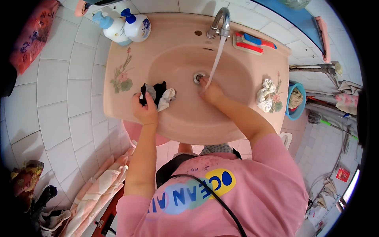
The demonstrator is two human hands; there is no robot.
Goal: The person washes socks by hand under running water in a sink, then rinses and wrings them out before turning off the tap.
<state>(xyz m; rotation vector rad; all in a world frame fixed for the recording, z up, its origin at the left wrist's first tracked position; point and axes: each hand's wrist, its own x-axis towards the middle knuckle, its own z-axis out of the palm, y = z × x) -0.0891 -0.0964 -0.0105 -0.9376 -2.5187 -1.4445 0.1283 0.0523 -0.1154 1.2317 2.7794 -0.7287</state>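
Observation:
At the left rim of the pink sink, my left hand is closed around a bunched black and grey sock. A crumpled white sock hangs against it, over the basin's edge. Down in the basin, my right hand has its fingertips together at the metal drain stopper. Water pours from the chrome faucet past those fingers, which partly hides them. Crumpled white cloth, possibly socks, lies on the sink's right ledge.
Two pump bottles stand at the back left corner. A red and blue scrub brush rests on a dish at the back right. A blue bucket holding cloth is right of the sink, and a pink basin sits below its left side.

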